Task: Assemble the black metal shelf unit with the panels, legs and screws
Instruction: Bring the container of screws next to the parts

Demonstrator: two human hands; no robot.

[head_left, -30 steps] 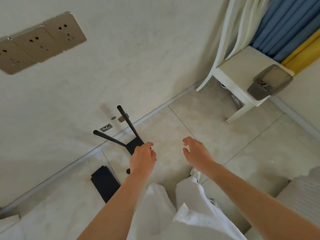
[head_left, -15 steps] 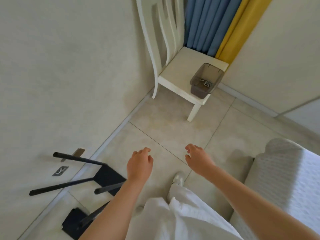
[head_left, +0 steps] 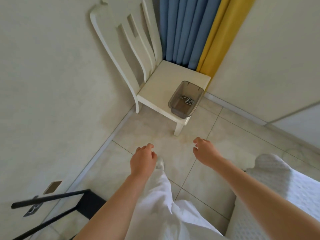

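The chair [head_left: 173, 80] is cream white. The curtains [head_left: 181, 28] behind it are blue, with one yellow panel. The tub [head_left: 174, 101] is smoky grey and holds silver screws [head_left: 187, 100]. The shelf [head_left: 90, 203] and its legs [head_left: 48, 199] are black. The floor [head_left: 233, 135] is pale beige tile, the trousers [head_left: 161, 196] white.

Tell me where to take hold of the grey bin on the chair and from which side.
Grip the grey bin by its two long side walls near the rim, coming from above and from the chair's front corner. It sits open-topped at that corner, slightly overhanging, with small screws loose inside, so keeping it level is probably safest.
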